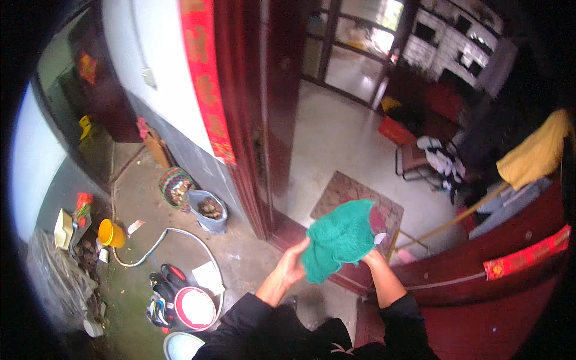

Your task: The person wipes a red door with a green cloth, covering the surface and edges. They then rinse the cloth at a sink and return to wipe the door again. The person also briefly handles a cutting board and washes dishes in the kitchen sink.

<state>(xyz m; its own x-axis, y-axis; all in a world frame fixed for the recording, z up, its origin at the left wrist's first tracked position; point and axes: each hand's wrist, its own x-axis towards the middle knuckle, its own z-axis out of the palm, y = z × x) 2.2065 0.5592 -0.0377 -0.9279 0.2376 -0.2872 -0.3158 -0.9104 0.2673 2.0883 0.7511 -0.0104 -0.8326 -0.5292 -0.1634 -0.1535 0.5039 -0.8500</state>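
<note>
A folded green cloth (339, 236), fuzzy like a towel, is held up in front of my body. At its left edge my left hand (294, 263) grips it, the thumb on the near face. My right hand (371, 256) has hold of its lower right corner and is partly hidden by the fabric. A small white tag (380, 238) sticks out on the right side. Below the cloth runs the door sill, and a patterned doormat (333, 198) lies on the floor inside.
Left on the concrete are a red-rimmed basin (195, 308), shoes (164, 288), a hose (189, 235), a yellow bucket (112, 234) and a filled sack (209, 211). A dark red door frame (245, 135) stands ahead. To the right, a yellow cloth (535, 153) hangs near a wooden pole (454, 220).
</note>
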